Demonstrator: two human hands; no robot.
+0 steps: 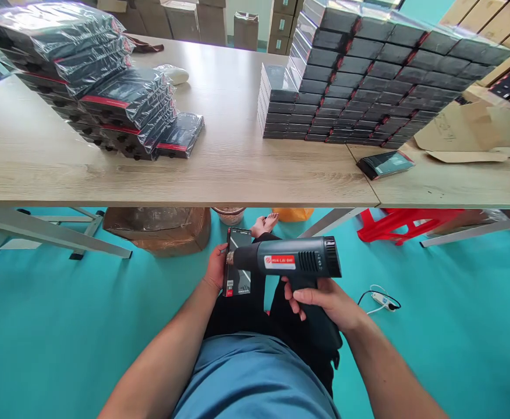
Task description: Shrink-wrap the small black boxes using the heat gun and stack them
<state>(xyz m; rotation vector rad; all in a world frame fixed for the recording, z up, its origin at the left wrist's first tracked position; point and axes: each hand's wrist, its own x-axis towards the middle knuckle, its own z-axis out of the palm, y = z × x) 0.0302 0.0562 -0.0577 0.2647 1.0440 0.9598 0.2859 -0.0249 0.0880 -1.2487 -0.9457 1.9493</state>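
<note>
My right hand (320, 302) is closed around the handle of a dark grey heat gun (301, 259) with a red and white label. Its nozzle points left, close to a small black box (238, 265) with red and white print. That box stands upright over my lap, gripped along its left edge by my left hand (215, 266); the fingers behind it are hidden. On the table, a stack of boxes in loose, crinkled film (124, 99) rises at the left. A large stack of tightly wrapped boxes (360, 81) stands at the right.
The wooden table (237, 174) runs across in front of me. One single box (386, 164) lies near its front edge at the right, beside flattened cardboard (468, 128). Underneath are a brown carton (163, 230) and a red stool (407, 224). A power strip (383, 300) lies on the floor.
</note>
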